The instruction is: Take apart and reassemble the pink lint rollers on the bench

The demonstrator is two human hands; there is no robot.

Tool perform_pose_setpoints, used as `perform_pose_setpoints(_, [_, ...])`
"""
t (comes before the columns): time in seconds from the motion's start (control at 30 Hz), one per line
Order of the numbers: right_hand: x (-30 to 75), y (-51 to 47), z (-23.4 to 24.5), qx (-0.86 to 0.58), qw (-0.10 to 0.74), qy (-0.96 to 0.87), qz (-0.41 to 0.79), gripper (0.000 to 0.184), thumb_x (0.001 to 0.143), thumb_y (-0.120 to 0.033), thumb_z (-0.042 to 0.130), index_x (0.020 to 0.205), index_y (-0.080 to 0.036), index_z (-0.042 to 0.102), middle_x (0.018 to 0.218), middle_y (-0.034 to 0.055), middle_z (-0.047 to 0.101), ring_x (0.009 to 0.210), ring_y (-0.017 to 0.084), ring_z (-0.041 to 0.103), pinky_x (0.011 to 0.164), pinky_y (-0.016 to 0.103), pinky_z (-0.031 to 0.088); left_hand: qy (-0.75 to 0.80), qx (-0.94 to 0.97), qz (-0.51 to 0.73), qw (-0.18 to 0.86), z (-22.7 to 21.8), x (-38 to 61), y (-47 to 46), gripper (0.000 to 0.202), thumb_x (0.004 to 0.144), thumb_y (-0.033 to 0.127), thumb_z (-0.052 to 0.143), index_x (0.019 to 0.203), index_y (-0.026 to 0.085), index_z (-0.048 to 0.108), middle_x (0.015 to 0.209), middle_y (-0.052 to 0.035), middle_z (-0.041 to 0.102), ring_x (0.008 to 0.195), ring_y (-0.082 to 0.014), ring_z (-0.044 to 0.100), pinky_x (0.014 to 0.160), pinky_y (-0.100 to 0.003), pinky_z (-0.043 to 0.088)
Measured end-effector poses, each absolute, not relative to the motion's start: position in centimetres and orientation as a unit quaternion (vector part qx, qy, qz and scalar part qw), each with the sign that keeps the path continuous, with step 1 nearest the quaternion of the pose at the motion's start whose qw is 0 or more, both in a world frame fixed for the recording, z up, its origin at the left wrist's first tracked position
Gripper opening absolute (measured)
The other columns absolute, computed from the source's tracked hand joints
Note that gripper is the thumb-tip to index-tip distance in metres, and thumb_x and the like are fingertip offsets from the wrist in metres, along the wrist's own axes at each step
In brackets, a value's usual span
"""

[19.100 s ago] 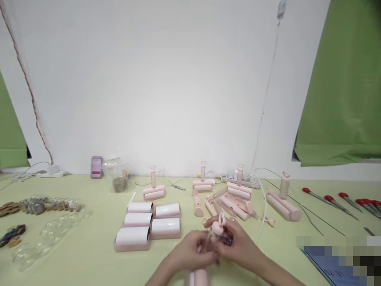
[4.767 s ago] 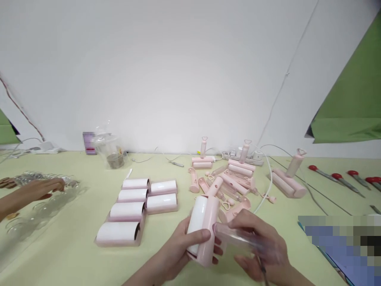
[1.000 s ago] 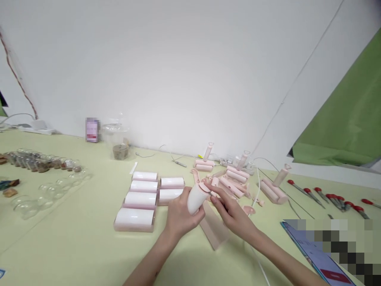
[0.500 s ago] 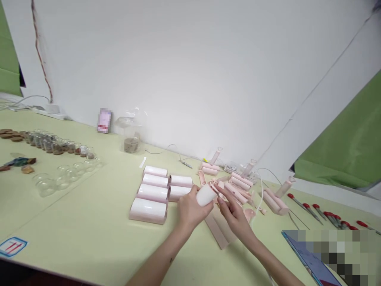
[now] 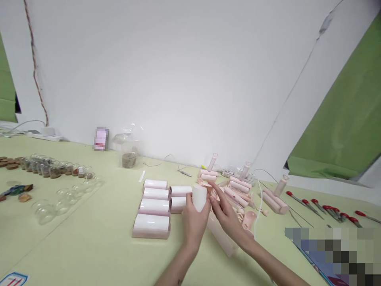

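Left hand (image 5: 195,220) is wrapped around the white roll (image 5: 199,197), raised mid-scene over the table (image 5: 104,250), apparently to steady it. Right hand (image 5: 224,212) works at its upper end (whether pinching anything, cannot tell). Pink parts (image 5: 249,218) crowd the right; cased rolls (image 5: 151,223) stand left.

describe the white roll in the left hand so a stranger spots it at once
On the yellow-green table, white-topped pink holders lie in two columns. Just right of them, the left hand holds the white roll, set apart as the only one gripped, not set down.
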State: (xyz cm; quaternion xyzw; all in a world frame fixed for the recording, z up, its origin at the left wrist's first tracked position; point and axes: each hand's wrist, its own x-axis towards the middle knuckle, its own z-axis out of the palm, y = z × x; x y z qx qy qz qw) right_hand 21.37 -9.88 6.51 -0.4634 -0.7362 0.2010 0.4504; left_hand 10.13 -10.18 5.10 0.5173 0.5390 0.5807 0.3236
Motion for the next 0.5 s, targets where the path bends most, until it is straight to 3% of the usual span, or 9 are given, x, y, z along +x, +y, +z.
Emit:
perform_pose_setpoints(0.1, [20.6,-10.1,7.1,-0.461,0.442,-0.735,0.230,0.046,0.087,-0.043,0.035,0.131,-0.027,0.031,0.073,0.0014,0.057,0.060,0.015,0.052,0.053,0.026,0.044,0.501,0.512,0.612,0.336,5.2,9.7,-10.1,0.028,0.072,0.046,0.053,0.084,0.021,0.047,0.071,-0.0024,0.062,0.064,-0.0192,0.060,0.053,-0.024,0.040])
perform_pose_setpoints(0.2, [21.1,-10.2,7.9,-0.459,0.447,-0.723,0.257,0.048,0.086,-0.044,0.039,0.129,-0.024,0.032,0.048,-0.0080,0.033,0.042,0.012,0.036,0.041,0.021,0.034,0.475,0.515,0.622,0.350,5.6,9.1,-10.2,0.029,0.070,0.047,0.056,0.082,0.021,0.048,0.070,-0.0007,0.060,0.063,-0.0178,0.058,0.054,-0.024,0.042])
perform_pose_setpoints(0.3, [22.5,-9.9,8.9,-0.473,0.495,-0.694,0.225,0.042,0.086,-0.047,0.038,0.117,-0.020,0.046,0.047,-0.0084,0.027,0.039,0.010,0.030,0.037,0.020,0.027,0.431,0.506,0.639,0.387,6.0,8.6,-10.4,0.028,0.071,0.044,0.057,0.084,0.021,0.050,0.074,-0.0013,0.061,0.068,-0.0168,0.058,0.058,-0.023,0.043])
perform_pose_setpoints(0.4, [23.6,-9.3,9.9,-0.469,0.499,-0.703,0.192,0.048,0.084,-0.054,0.033,0.110,-0.018,0.053,0.055,-0.0024,0.045,0.041,0.010,0.036,0.036,0.021,0.028,0.411,0.494,0.633,0.432,6.1,8.8,-10.6,0.031,0.069,0.041,0.059,0.089,0.018,0.054,0.081,-0.0042,0.063,0.073,-0.0185,0.059,0.060,-0.023,0.044])
perform_pose_setpoints(0.5, [23.9,-8.9,10.2,-0.467,0.416,-0.759,0.178,0.046,0.076,-0.055,0.049,0.107,-0.022,0.056,0.079,0.0033,0.061,0.056,0.014,0.050,0.045,0.023,0.037,0.400,0.521,0.582,0.480,5.8,9.4,-10.6,0.033,0.066,0.040,0.062,0.086,0.014,0.059,0.077,-0.0058,0.064,0.072,-0.0206,0.059,0.058,-0.024,0.044])
